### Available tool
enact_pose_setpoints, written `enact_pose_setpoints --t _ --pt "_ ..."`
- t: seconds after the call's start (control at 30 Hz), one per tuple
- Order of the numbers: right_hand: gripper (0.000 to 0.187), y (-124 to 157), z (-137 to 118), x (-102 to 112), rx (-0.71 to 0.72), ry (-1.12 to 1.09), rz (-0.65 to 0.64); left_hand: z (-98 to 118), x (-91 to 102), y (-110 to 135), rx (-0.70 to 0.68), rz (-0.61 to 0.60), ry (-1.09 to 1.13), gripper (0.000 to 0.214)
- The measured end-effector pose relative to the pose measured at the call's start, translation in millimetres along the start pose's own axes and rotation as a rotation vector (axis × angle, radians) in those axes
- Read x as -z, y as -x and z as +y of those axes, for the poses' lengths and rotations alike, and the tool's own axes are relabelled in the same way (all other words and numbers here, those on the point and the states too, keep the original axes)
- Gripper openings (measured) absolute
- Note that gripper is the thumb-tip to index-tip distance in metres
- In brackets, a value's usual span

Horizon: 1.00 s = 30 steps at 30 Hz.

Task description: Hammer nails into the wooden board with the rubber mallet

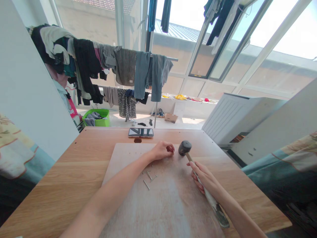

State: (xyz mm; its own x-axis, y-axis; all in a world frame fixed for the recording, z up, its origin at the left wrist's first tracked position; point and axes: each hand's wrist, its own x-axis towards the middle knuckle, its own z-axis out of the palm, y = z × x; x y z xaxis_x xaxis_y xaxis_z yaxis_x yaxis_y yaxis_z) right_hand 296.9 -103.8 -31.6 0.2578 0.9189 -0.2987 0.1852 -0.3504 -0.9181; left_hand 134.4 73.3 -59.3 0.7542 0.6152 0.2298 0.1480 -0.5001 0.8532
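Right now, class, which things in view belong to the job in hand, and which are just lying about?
In the job:
- hammer, held in the right hand
- loose nails
- board, under the left hand

Just about:
- phone beyond the board
- green basket
- cardboard box
- hanging clothes

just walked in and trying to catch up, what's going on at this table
A person's right hand has its grip around the handle of a mallet. The left hand is at the far part of a board, fingers curled; anything pinched there is too small to tell. Several loose nails lie on the board, and a phone lies beyond it on the table.
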Motion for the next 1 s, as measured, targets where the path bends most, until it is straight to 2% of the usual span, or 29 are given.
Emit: enact_pose_setpoints --t 0.17,0.33,0.47,0.63,0.73,0.83,1.0 --pt "0.053 8.9 -9.4 -8.4 0.050 -0.004 -0.008 0.2 0.3 0.1 0.022 0.005 0.001 0.032" --pt "0.051 17.0 -25.3 -13.6 0.119 -0.029 0.008 -0.3 -1.2 -0.7 0.023 0.016 -0.013 0.033" --pt "0.050 16.8 -27.2 -18.1 0.163 0.009 0.050 0.1 -1.5 -0.4 0.012 0.027 -0.013 0.035" --pt "0.045 13.8 -16.6 -23.4 0.110 0.143 0.012 0.5 -1.2 0.3 0.012 0.045 -0.030 0.039" --pt "0.045 15.3 -13.8 -24.0 0.125 0.123 0.026 0.7 -1.5 0.3 0.016 0.048 -0.035 0.040" --pt "0.044 17.9 -17.5 -24.2 0.151 0.106 0.062 1.3 -1.3 0.5 0.015 0.040 -0.034 0.040" --pt "0.044 18.3 -26.0 -26.3 0.091 0.202 0.028 2.1 -1.2 0.5 0.010 0.046 -0.052 0.037"
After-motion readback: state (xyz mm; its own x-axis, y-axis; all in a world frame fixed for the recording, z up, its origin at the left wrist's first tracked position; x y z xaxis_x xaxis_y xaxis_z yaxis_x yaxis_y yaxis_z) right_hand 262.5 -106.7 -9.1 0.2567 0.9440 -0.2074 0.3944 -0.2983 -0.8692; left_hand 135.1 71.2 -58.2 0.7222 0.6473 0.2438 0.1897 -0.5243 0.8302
